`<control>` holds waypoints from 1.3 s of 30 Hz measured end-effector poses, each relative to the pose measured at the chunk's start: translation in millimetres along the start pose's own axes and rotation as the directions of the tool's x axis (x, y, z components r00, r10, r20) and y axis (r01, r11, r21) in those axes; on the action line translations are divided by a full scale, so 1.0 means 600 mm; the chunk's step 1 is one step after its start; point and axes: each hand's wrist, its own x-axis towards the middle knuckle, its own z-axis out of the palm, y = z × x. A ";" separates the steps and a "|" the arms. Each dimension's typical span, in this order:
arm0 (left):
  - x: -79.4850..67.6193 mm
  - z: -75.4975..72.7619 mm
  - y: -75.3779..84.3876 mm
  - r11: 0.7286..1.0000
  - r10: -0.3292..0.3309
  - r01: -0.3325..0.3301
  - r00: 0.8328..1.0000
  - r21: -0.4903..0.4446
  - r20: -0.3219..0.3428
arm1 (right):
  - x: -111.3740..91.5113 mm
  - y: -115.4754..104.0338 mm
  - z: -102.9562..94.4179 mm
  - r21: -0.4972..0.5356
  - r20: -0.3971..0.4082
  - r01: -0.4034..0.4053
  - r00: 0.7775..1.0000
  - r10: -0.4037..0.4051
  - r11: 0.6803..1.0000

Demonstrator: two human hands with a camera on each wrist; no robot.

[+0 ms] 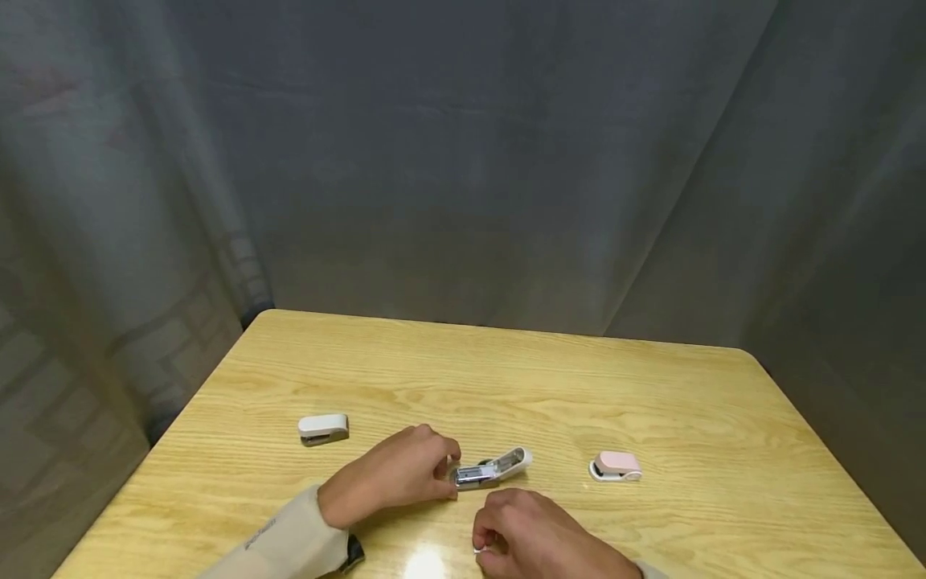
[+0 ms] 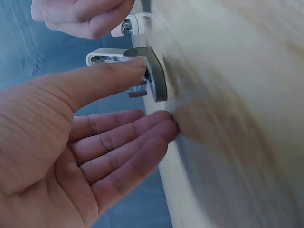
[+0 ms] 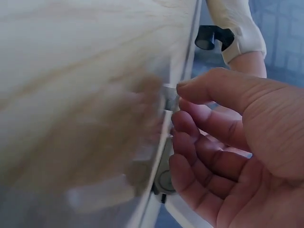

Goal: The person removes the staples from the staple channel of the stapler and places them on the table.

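Note:
An opened stapler (image 1: 477, 476) lies on the wooden table (image 1: 405, 366), its white-rimmed lid swung back to the right. My left hand (image 1: 408, 470) is at the left end of its metal base. In the left wrist view the thumb overlaps the stapler (image 2: 159, 80); the other fingers extend below, fairly straight. Whether the thumb touches is unclear. Nearer the table's front, my right hand (image 1: 531, 531) pinches a small silvery strip of staples (image 3: 169, 97) between thumb and finger; most of it is hidden.
A closed white stapler (image 1: 323, 427) stands to the left, beyond the left forearm. To the right is a closed pink-and-white stapler (image 1: 616, 465). Grey curtains (image 1: 463, 161) hang behind the table and along its sides.

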 end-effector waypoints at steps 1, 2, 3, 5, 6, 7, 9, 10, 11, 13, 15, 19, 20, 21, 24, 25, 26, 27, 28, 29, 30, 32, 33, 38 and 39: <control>-0.003 -0.002 0.000 1.000 -0.005 0.005 1.000 0.009 -0.006 | 0.001 -0.002 -0.002 -0.006 -0.010 0.011 1.000 -0.011 1.000; -0.006 -0.003 0.000 1.000 -0.007 0.007 1.000 0.015 -0.013 | 0.003 -0.004 -0.005 -0.021 -0.029 0.026 0.999 -0.027 0.999; -0.009 -0.005 0.000 1.000 -0.009 0.009 1.000 0.015 -0.018 | 0.006 -0.006 -0.008 -0.032 -0.049 0.040 0.998 -0.041 0.999; -0.016 -0.010 -0.001 1.000 -0.006 0.007 0.999 0.025 -0.037 | 0.012 -0.012 -0.015 -0.061 -0.091 0.058 0.994 -0.064 0.996; -0.020 -0.013 -0.002 1.000 -0.005 0.007 0.999 0.025 -0.048 | 0.017 -0.016 -0.020 -0.063 -0.102 0.054 0.993 -0.060 0.997; -0.024 -0.017 -0.003 1.000 -0.002 0.004 0.998 0.027 -0.061 | 0.022 -0.019 -0.024 -0.063 -0.110 0.048 0.992 -0.055 0.997; -0.032 -0.025 -0.005 1.000 0.007 -0.005 0.997 0.031 -0.075 | 0.033 -0.024 -0.032 -0.071 -0.131 0.029 0.991 -0.038 0.997; -0.037 -0.031 -0.007 0.999 0.008 -0.005 0.996 0.036 -0.086 | 0.039 -0.027 -0.035 -0.073 -0.137 0.015 0.990 -0.025 0.997; -0.044 -0.037 -0.010 0.999 0.007 -0.003 0.996 0.040 -0.094 | 0.047 -0.030 -0.036 -0.072 -0.144 0.002 0.990 -0.012 0.997; -0.059 -0.049 -0.016 0.998 -0.003 0.010 0.993 0.059 -0.116 | 0.064 -0.035 -0.038 -0.072 -0.155 -0.019 0.988 0.008 0.997; -0.075 -0.061 -0.024 0.996 -0.017 0.029 0.990 0.082 -0.141 | 0.082 -0.040 -0.037 -0.086 -0.160 -0.041 0.987 0.027 0.995; -0.108 -0.078 -0.042 0.987 -0.067 0.097 0.973 0.127 -0.222 | 0.119 -0.050 -0.037 -0.121 -0.141 -0.056 0.989 0.039 0.991; -0.116 -0.081 -0.047 0.984 -0.083 0.118 0.965 0.130 -0.249 | 0.128 -0.052 -0.037 -0.131 -0.135 -0.056 0.990 0.038 0.990; -0.124 -0.084 -0.053 0.981 -0.104 0.144 0.955 0.128 -0.278 | 0.137 -0.055 -0.037 -0.143 -0.130 -0.054 0.991 0.035 0.988; -0.150 -0.095 -0.075 0.969 -0.174 0.225 0.918 0.107 -0.356 | 0.167 -0.061 -0.036 -0.173 -0.117 -0.051 0.993 0.031 0.984; -0.159 -0.100 -0.082 0.962 -0.202 0.256 0.905 0.100 -0.375 | 0.176 -0.063 -0.034 -0.177 -0.115 -0.054 0.993 0.034 0.983; -0.169 -0.106 -0.090 0.957 -0.225 0.278 0.896 0.088 -0.383 | 0.186 -0.065 -0.033 -0.177 -0.110 -0.059 0.993 0.040 0.982; -0.178 -0.112 -0.099 0.951 -0.246 0.299 0.889 0.083 -0.386 | 0.196 -0.067 -0.031 -0.177 -0.106 -0.063 0.993 0.045 0.982; -0.187 -0.118 -0.108 0.947 -0.262 0.313 0.886 0.076 -0.383 | 0.205 -0.068 -0.029 -0.175 -0.104 -0.067 0.993 0.050 0.982; -0.194 -0.122 -0.116 0.943 -0.278 0.326 0.884 0.068 -0.376 | 0.213 -0.069 -0.027 -0.171 -0.103 -0.074 0.993 0.056 0.982; -0.200 -0.125 -0.122 0.939 -0.296 0.340 0.883 0.061 -0.363 | 0.221 -0.070 -0.024 -0.172 -0.104 -0.077 0.993 0.060 0.982; -0.206 -0.126 -0.135 0.935 -0.323 0.354 0.886 0.035 -0.333 | 0.235 -0.070 -0.019 -0.174 -0.105 -0.085 0.992 0.067 0.981; -0.207 -0.124 -0.141 0.931 -0.338 0.364 0.886 0.022 -0.318 | 0.241 -0.070 -0.016 -0.178 -0.109 -0.090 0.991 0.071 0.980; -0.201 -0.109 -0.156 0.926 -0.361 0.378 0.887 0.005 -0.289 | 0.266 -0.070 0.000 -0.209 -0.111 -0.139 0.987 0.117 0.968; -0.201 -0.107 -0.158 0.926 -0.358 0.378 0.886 0.012 -0.294 | 0.272 -0.071 0.003 -0.211 -0.105 -0.149 0.986 0.129 0.966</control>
